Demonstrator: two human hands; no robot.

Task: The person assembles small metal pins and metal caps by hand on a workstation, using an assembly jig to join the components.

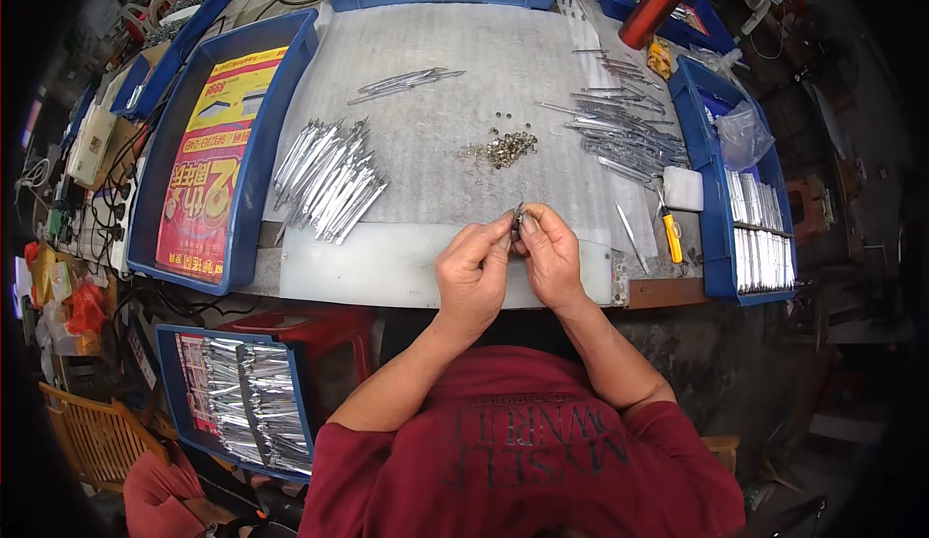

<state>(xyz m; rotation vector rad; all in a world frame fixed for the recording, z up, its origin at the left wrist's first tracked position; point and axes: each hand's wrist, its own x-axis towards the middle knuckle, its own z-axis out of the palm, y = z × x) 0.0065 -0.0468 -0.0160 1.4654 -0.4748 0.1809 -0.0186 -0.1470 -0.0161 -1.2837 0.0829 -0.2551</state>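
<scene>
My left hand (475, 265) and my right hand (552, 253) meet over the near edge of the table, fingers closed in a pinch. Between their fingertips is a small dark metal piece (518, 219), mostly covered, so its kind is unclear. Just beyond them lies a heap of small brass-coloured round parts (505, 150). To the left is a pile of shiny slim metal strips (329, 180), with a smaller bunch of strips (406, 83) farther back. More thin metal strips (624, 132) are scattered to the right.
A blue tray (307, 35) lined with printed sheets stands left; another blue tray (685, 74) holds stacked strips at right. A yellow-handled screwdriver (672, 236) and a white block (683, 190) lie near it. A red cylinder (653, 11) stands behind. A tray of strips (169, 373) sits below left.
</scene>
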